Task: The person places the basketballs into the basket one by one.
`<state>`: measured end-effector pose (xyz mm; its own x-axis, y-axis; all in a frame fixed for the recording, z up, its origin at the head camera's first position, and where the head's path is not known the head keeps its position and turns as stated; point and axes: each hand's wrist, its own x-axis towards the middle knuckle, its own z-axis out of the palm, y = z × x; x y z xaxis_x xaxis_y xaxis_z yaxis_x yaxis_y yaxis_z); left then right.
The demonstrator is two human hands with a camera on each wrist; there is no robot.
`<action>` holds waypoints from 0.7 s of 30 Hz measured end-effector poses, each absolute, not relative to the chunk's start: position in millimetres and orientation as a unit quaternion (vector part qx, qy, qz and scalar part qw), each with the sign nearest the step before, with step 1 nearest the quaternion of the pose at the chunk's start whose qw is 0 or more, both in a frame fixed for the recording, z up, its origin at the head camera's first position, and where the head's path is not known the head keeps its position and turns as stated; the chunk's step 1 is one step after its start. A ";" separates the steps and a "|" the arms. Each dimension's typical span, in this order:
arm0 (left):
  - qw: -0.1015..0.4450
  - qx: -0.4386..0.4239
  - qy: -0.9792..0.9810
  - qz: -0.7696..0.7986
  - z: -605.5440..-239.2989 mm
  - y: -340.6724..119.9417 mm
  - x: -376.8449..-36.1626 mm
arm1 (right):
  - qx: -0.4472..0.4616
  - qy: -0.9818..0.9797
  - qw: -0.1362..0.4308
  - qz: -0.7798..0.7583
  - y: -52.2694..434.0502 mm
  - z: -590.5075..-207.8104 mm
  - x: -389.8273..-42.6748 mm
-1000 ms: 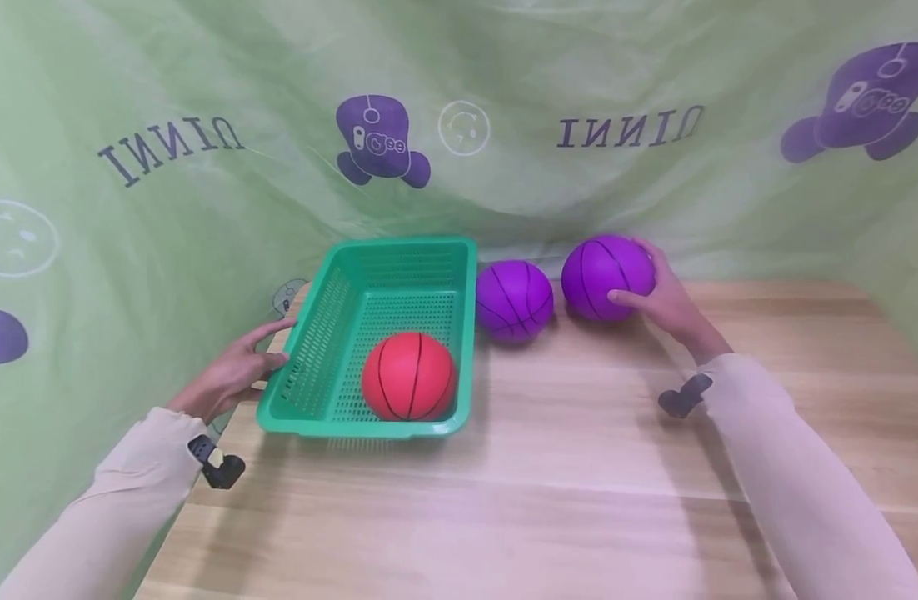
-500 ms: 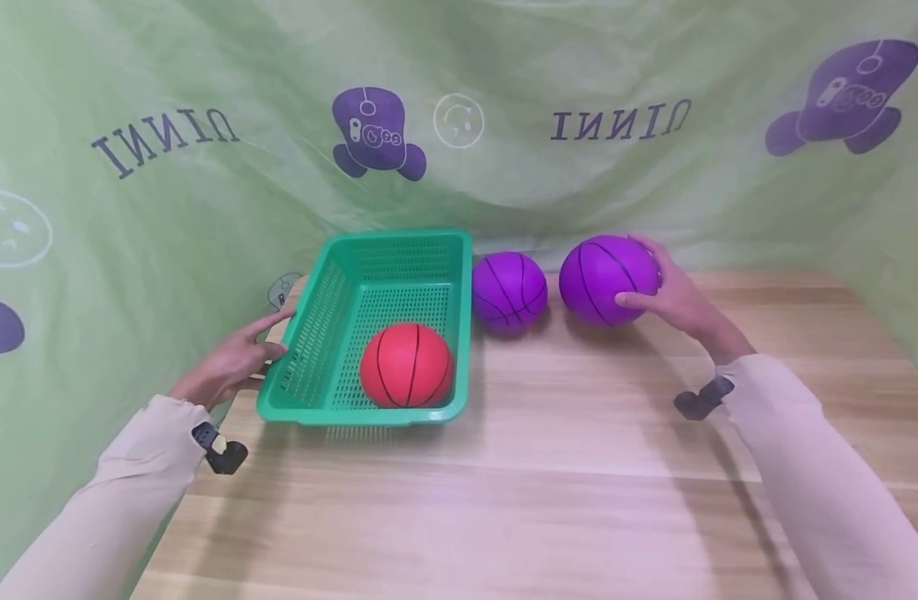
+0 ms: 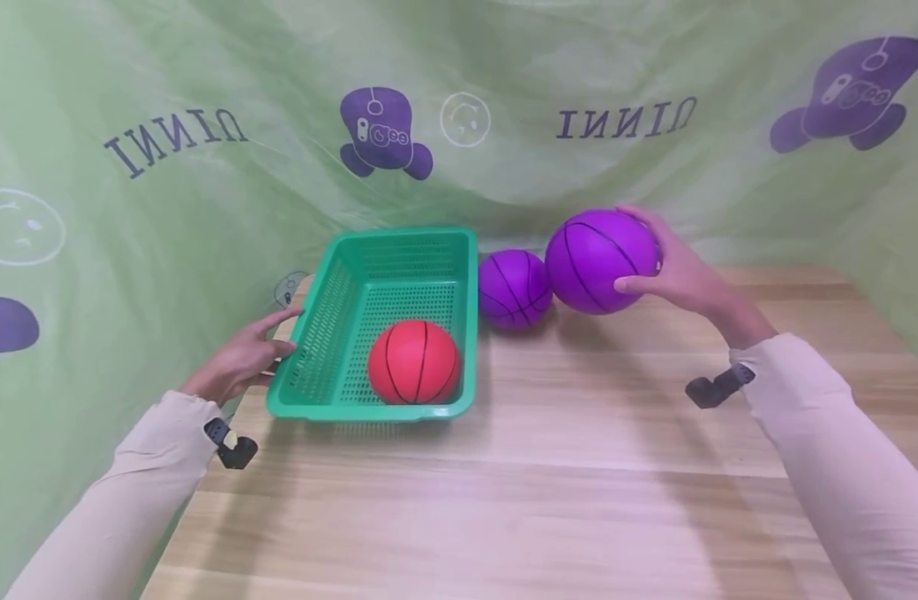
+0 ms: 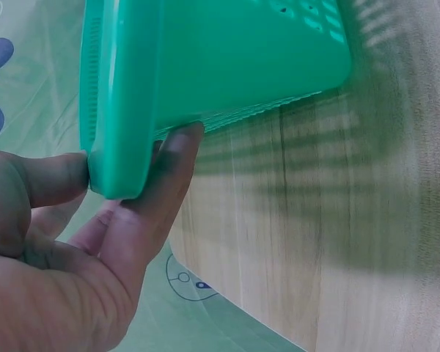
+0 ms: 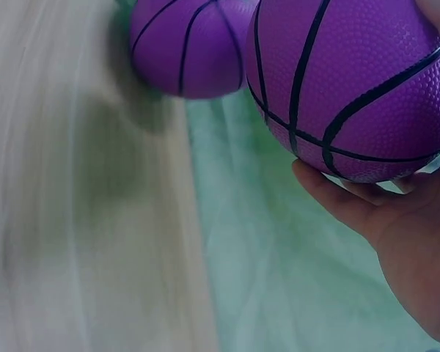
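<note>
My left hand (image 3: pixel 241 357) holds the left rim of a green perforated plastic basket (image 3: pixel 369 410). In the left wrist view the thumb lies on one side of the rim (image 4: pixel 125 110) and the fingers are bent beneath it. A red toy basketball (image 3: pixel 416 363) sits in the basket's near right part. My right hand (image 3: pixel 680 271) grips a purple toy basketball (image 3: pixel 594 260) from its right side, raised off the table; thumb and fingers spread round it. Left of it, against the basket's right side, a second purple basketball (image 3: pixel 514 290) rests on the table.
The wooden table (image 3: pixel 504 517) ends at the back and left against a green curtain (image 3: pixel 504 192) printed with purple figures and letters. Black wrist-camera mounts (image 3: pixel 234 446) stick out below both sleeves.
My right hand has lifted the purple basketball up from the table, and it now stands higher and slightly left, overlapping the second purple ball's edge. My left hand keeps its hold on the basket.
</note>
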<state>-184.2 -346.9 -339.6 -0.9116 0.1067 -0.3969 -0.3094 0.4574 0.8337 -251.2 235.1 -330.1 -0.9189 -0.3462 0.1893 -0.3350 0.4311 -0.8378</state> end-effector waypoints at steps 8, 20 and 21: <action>0.208 -0.063 0.823 0.524 -339.0 -346.8 -184.6 | -0.230 0.845 0.015 -0.482 217.6 -310.2 -249.0; 0.222 -0.053 0.807 0.544 -340.6 -351.6 -182.9 | -0.263 0.845 0.005 -0.466 189.7 -292.7 -259.4; 0.221 -0.051 0.808 0.544 -339.3 -351.2 -183.7 | -0.266 0.844 0.003 -0.466 186.8 -291.5 -260.4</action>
<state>-183.7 -351.2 -339.3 -0.8971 0.1578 -0.4127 -0.3234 0.4019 0.8567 -260.4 186.8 -291.5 -0.8581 -0.4520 0.2434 -0.4466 0.4233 -0.7882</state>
